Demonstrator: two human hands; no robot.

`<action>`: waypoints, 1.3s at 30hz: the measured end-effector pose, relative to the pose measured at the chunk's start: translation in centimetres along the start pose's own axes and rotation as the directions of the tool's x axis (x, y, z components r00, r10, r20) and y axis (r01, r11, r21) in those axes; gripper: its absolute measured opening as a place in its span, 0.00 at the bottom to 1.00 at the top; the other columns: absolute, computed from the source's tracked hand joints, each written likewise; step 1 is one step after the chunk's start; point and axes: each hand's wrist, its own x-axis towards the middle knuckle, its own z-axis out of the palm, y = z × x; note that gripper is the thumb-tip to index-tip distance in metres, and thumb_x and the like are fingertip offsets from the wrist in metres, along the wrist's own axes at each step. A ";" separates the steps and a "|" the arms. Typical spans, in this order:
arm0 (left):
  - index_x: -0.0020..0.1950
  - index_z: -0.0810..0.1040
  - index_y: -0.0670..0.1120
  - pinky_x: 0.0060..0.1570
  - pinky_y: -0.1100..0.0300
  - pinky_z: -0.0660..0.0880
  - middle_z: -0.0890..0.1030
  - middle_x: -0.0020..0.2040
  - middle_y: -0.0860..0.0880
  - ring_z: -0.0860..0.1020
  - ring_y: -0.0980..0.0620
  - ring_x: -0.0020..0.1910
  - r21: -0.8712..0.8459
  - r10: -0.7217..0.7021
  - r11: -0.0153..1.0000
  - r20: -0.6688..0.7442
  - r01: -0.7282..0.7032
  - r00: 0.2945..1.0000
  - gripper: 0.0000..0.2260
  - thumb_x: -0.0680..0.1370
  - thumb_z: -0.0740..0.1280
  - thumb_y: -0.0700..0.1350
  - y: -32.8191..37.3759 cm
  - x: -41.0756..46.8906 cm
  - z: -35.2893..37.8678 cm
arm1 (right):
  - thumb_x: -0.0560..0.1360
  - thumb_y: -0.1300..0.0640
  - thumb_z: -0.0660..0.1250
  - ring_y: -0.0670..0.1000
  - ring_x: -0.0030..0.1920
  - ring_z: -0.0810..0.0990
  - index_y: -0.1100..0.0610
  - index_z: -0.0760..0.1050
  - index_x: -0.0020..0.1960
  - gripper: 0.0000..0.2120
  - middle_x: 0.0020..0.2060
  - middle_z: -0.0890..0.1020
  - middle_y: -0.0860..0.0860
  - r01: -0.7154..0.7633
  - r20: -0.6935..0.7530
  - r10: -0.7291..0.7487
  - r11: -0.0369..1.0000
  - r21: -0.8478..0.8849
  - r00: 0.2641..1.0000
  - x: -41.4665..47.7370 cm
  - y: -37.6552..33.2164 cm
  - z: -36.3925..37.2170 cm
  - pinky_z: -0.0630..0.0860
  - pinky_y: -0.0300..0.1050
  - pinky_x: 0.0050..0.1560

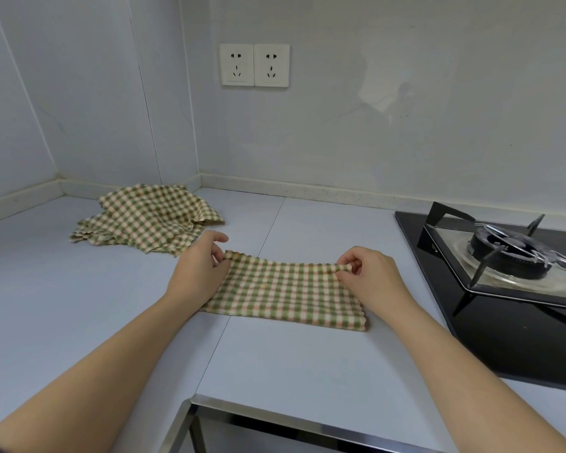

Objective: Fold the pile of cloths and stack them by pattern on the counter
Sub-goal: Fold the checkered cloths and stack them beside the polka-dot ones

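- One cloth [288,292] lying flat on counter [307,364], spanning gap between left hand [198,268] and right hand [370,273].
- Each hand pinching one far corner of cloth; near edge of cloth lying behind both hands, toward the person.
- Loose pile of cloths [144,217] sitting on counter just beyond left hand, offset to its left.
- Fitted gas hob [504,289] sitting right of right hand, apart from cloth.
- Two wall sockets [255,65] sitting on back wall, beyond and above both hands.
- Bare metal rim [275,415] running along counter edge nearer than both hands, between forearms.
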 end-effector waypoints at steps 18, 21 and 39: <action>0.60 0.68 0.46 0.40 0.53 0.70 0.76 0.38 0.48 0.75 0.47 0.39 0.079 -0.066 0.994 -0.162 0.079 0.985 0.08 0.81 0.60 0.43 0.6 -0.4 0.2 | 0.78 0.58 0.62 0.50 0.45 0.74 0.54 0.73 0.56 0.07 0.46 0.76 0.48 -0.020 -0.031 0.013 0.977 -0.211 0.999 0.0 -0.2 2.0 0.66 0.42 0.42; 0.61 0.67 0.47 0.41 0.52 0.71 0.79 0.43 0.45 0.75 0.46 0.42 0.151 -0.145 0.974 -0.162 0.169 0.976 0.10 0.81 0.60 0.45 0.7 -0.2 -0.3 | 0.79 0.57 0.60 0.52 0.49 0.76 0.54 0.71 0.61 0.11 0.53 0.77 0.50 -0.013 -0.026 0.006 0.967 -0.254 1.000 -0.1 -0.3 2.2 0.69 0.44 0.45; 0.79 0.45 0.54 0.75 0.46 0.42 0.45 0.80 0.50 0.44 0.50 0.78 0.534 -0.065 0.807 0.505 -0.252 0.861 0.30 0.80 0.44 0.64 3.3 -2.9 2.5 | 0.82 0.44 0.43 0.61 0.77 0.39 0.55 0.53 0.78 0.28 0.78 0.45 0.56 -0.035 0.159 0.214 0.692 -0.721 0.964 -1.0 -1.6 1.2 0.35 0.69 0.70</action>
